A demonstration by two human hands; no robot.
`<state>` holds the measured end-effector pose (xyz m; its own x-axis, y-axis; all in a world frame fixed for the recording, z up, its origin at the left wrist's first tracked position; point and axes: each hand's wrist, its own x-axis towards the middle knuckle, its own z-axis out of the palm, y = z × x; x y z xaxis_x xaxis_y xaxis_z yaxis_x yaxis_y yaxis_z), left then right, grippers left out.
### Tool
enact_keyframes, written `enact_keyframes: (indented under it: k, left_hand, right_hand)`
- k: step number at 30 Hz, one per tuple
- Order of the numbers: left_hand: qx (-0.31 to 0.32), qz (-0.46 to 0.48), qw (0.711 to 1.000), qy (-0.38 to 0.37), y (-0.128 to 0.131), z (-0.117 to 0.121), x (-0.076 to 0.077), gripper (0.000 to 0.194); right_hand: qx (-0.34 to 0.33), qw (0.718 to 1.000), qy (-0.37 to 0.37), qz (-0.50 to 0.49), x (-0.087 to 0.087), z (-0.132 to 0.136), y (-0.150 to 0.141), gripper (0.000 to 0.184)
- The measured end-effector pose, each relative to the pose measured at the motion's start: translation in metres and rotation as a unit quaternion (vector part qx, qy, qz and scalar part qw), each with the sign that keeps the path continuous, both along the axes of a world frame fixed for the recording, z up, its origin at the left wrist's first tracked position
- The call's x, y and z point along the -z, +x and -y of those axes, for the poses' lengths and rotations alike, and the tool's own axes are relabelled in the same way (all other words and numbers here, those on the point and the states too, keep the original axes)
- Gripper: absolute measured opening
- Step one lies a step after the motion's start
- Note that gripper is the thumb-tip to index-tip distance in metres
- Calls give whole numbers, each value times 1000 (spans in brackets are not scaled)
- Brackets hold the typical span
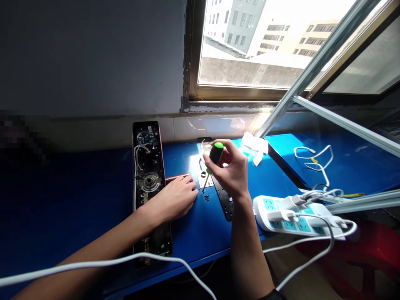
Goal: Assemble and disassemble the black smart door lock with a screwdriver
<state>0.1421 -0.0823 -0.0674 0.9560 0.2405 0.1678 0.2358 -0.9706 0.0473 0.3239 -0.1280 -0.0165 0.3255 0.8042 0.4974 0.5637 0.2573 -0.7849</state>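
My right hand (229, 168) is closed around the handle of a black and green screwdriver (216, 153). Its thin shaft slants down, and the tip is by the blue table top, just above a little pile of dark screws (206, 198). Palm down, my left hand (179, 196) rests with loosely bent fingers near the tip; its fingertips are partly hidden. A copper-coloured strip (178, 177) shows beyond those fingers. Under my left forearm lies a long black open casing (149, 160) with a circuit board, white wires and a round speaker-like part. A small pale plate (202, 180) lies behind the screwdriver shaft.
A long black panel (225, 204) lies partly behind my right wrist. To the right, a white power strip (271, 223) carries several plugs and cables. White paper (254, 146) lies near the window. A metal frame (281, 112) rises at right, and a white cable (140, 256) crosses the foreground.
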Motion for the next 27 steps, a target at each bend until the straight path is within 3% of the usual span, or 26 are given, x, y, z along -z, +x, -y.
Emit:
enact_keyframes:
  k: [6,10,17,21,27]
  left_hand:
    - [-2,-13,1000,10,-5,1,3,10]
    - [-22,-2,1000,6,-9,3,-7,13]
    - [-99,168,981,-5,-41,1,-29,17]
    - [-134,251,959,-9,-62,2,-24,24]
    - [-151,328,932,-35,-80,4,-14,12]
  right_hand:
    - [-21,1000,-1,7,6,-7,-3,21]
    - [-7,1000,4,20,2,-6,-5,21]
    - [0,996,88,-19,-22,-3,-22,24]
    - [-33,985,145,-83,-33,-8,-42,25]
    - [-50,976,179,-114,-36,-18,-65,25]
